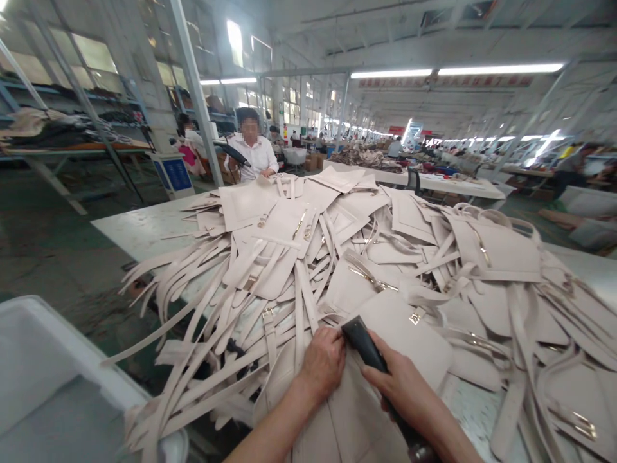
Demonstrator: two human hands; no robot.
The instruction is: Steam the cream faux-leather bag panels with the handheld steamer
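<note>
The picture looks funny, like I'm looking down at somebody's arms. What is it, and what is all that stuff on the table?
The camera sits on a person's head, so you see what that person sees: their own two bare arms reaching out from the bottom of the picture. There is no machine here, only hands.

The left hand presses down on a pale bag piece right in front of the person. The right hand holds a black tool with its tip pointing at the pile; what kind of tool it is, I cannot tell.

On the white table lies a big heap of cream-coloured bag parts: flat panels, long straps and small gold buckles, all tangled over each other.

Behind the table another worker in a white shirt sits. It is a large factory hall with long lamps on the ceiling.
</note>
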